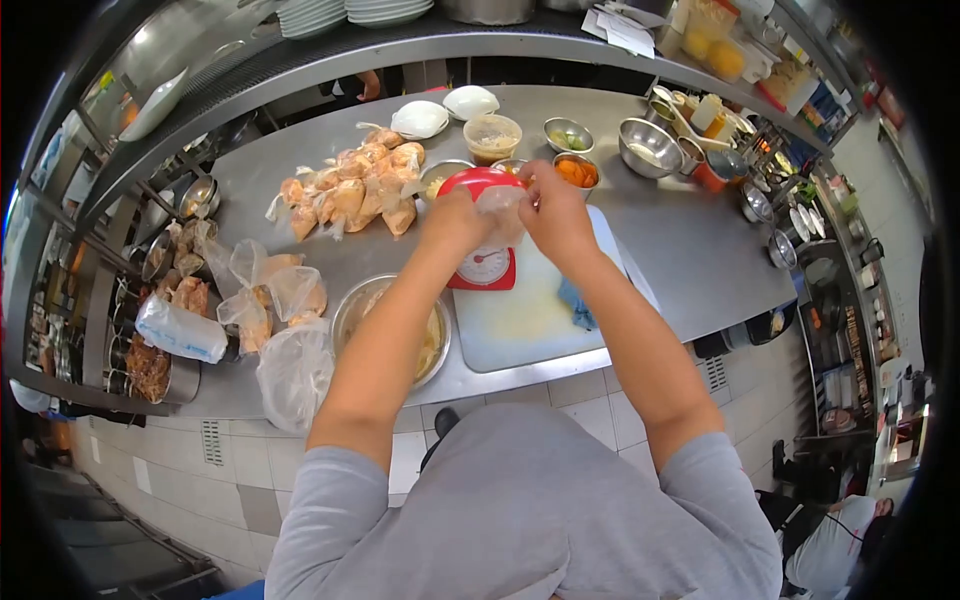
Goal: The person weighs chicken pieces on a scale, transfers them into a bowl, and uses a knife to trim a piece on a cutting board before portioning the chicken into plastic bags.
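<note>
Both hands are raised over a red kitchen scale (pixel 497 272) with a round white dial. My left hand (pixel 453 218) is closed on one side of a clear plastic bag (pixel 503 213). On the other side, my right hand (pixel 556 208) pinches the bag's edge. What the bag contains, if anything, I cannot make out. Below the hands lies a white cutting board (pixel 525 325), with a crumpled blue cloth (pixel 577 304) on its right part. A metal bowl (pixel 440 345) of pale food stands left of the board, partly hidden by my left forearm.
Tied bags of chicken-like pieces (pixel 350 190) are piled at the back left. Loose plastic bags (pixel 295 375) lie nearer the front. Bowls, including one of orange pieces (pixel 577 172), line the back. An overhead shelf (pixel 400 42) spans the table. Another person (pixel 835 545) is at lower right.
</note>
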Motion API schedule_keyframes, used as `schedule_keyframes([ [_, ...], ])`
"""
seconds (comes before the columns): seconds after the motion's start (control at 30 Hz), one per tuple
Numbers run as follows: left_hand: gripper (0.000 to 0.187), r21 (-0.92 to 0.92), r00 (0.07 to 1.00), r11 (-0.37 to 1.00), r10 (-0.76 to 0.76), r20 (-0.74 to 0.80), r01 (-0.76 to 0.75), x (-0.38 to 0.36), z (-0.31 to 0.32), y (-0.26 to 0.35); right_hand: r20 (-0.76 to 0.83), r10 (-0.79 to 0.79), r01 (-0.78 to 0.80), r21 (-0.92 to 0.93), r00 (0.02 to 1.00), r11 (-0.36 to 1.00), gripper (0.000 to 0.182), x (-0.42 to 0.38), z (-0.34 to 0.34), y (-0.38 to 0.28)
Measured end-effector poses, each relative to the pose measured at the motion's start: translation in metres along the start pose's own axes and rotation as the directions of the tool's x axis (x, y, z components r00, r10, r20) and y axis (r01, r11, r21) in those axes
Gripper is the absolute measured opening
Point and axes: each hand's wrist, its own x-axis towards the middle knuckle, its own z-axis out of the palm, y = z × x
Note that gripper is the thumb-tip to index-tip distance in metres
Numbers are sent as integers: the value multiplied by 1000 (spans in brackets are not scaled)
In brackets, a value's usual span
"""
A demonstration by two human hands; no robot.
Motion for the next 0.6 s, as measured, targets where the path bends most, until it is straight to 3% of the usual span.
schedule_keyframes([
  [0.03, 60, 4, 999, 1000, -8, 37, 8, 4, 0, -1, -9, -4, 3, -9, 1000, 1000, 39, -1, 2, 4],
  [0.1, 63, 9, 996, 1000, -4, 86, 3, 7, 1, -5, -128, -318, 287, -214, 939, 934, 38, -6, 12, 16],
  [0.13, 62, -52, 1000, 999, 15, 17, -14, 5, 2, -9, -133, -311, 278, -220, 941, 935, 38, -6, 11, 11],
  [0.2, 60, -116, 998, 993, 28, -50, -34, 1, 9, -16, -118, -497, 464, -225, 860, 857, 24, -4, 10, 1],
  [0.27, 57, -221, 965, 961, 111, -237, -165, -1, 12, -18, -57, -455, 422, -286, 889, 860, 18, 2, 20, -1],
  [0.33, 59, -264, 968, 951, 102, -229, -163, -8, 6, -15, -1, -409, 383, -348, 912, 856, 14, 10, 24, 0],
  [0.4, 60, -313, 970, 937, 85, -228, -156, -15, 2, -12, 200, -242, 313, -641, 950, 701, 29, 23, 26, 1],
  [0.47, 68, -371, 947, 895, 144, -288, -249, -27, 6, -14, 269, -152, 303, -715, 951, 631, 31, 35, 33, 2],
  [0.5, 68, -373, 947, 895, 138, -291, -245, -33, 7, -14, 319, -55, 295, -778, 946, 555, 34, 39, 37, 3],
  [0.6, 79, -481, 980, 863, 72, -185, -154, -48, 8, -21, 325, 11, 286, -846, 946, 451, 39, 50, 57, 14],
])
